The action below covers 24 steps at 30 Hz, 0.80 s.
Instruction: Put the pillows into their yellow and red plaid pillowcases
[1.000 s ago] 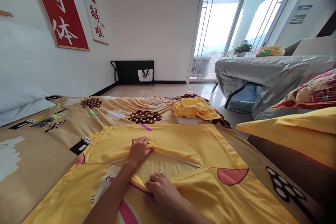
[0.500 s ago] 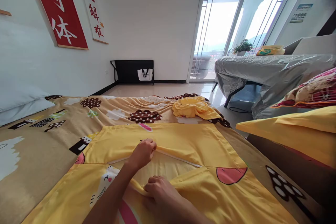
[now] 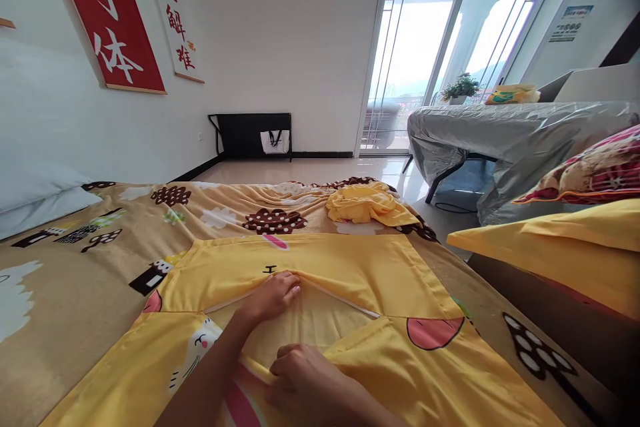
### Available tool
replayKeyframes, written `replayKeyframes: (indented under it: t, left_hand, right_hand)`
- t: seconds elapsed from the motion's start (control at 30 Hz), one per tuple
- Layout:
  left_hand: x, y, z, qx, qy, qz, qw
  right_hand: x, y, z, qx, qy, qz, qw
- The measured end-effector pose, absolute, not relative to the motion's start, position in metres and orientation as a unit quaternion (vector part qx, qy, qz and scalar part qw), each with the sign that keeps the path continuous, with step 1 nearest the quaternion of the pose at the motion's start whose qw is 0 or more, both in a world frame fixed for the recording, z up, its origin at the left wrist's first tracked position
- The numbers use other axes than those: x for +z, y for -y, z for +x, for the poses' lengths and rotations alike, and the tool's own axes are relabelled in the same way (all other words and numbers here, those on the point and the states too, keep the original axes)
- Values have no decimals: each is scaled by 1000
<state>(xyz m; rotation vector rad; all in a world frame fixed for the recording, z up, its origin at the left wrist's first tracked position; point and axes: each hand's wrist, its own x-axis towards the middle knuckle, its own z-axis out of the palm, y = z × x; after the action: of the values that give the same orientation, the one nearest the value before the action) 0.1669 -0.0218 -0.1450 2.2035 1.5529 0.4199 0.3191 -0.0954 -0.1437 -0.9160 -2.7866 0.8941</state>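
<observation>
A yellow fabric cover [image 3: 380, 267] with pink and white cartoon prints lies spread flat before me. A wide slit gapes across its middle, with a pale strip along the upper edge, and a lighter yellow inner layer [image 3: 300, 320] shows through. My left hand [image 3: 275, 295] is at the peak of the slit's upper edge, its fingers closed on the fabric there. Below it, my right hand [image 3: 305, 373] is curled around the lower edge, gripping the cloth; its fingertips are partly hidden.
Under the cover is a patterned beige blanket [image 3: 75, 320]. A crumpled yellow cloth [image 3: 367, 205] lies beyond. At right, yellow fabric [image 3: 560, 233] and a plaid cushion [image 3: 590, 167] sit near a plastic-wrapped table [image 3: 450, 123]. A white pillow [image 3: 40, 200] is at left.
My left hand has shifted slightly down and its fingers have changed position on the upper edge. The right hand has dropped a little, and the slit gapes slightly wider.
</observation>
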Motion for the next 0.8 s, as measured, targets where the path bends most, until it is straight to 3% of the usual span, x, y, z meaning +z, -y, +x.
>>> replayKeyframes:
  t: [0.4,0.6,0.8]
  left_hand:
    - [-140,17,158,245,-540,735,328]
    - [-136,8,160,204,-546,735,347]
    - [-133,-24,163,124,-560,709,410]
  right_hand:
    - [-153,98,319,268,934,-233,30]
    - [-163,101,307,178,951,-252,1]
    - [-170,98,299,182,952,-246,-5]
